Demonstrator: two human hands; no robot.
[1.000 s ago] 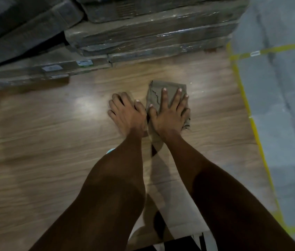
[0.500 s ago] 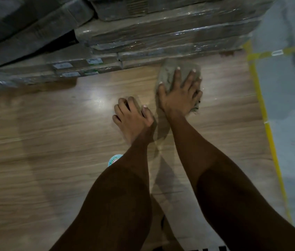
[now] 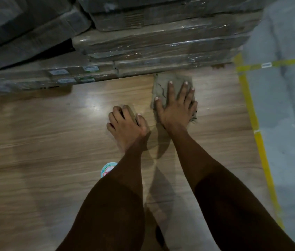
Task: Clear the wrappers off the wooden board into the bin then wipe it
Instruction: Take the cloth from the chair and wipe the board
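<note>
No wrappers show on the visible stretch of the wooden board (image 3: 52,145), so the clearing step looks done and the work is now in the wiping stage; the bin is not in view. How much of the board is wiped cannot be judged with confidence, since the light is dim and the sheen gives no clear line between wiped and unwiped parts. A round sticker (image 3: 107,169) lies on the board beside the left forearm, partly hidden by it; it may be a label fixed to the surface, not a wrapper, but the view is too poor to say.

At the far edge of the board, the right hand (image 3: 176,109) lies flat with its fingers spread and straight, pressing a grey-brown cloth (image 3: 163,86) onto the wood. The cloth's far edge reaches right up to the stack of shrink-wrapped cartons (image 3: 161,46) that stands on the board, so this pass covers the strip just in front of them.

Just beside it and nearer the person, the left hand (image 3: 127,125) rests on the bare wood with its fingers curled under. It appears to hold nothing and serves as a brace. Yellow tape (image 3: 251,113) marks the board's right side against the grey floor (image 3: 287,105).
</note>
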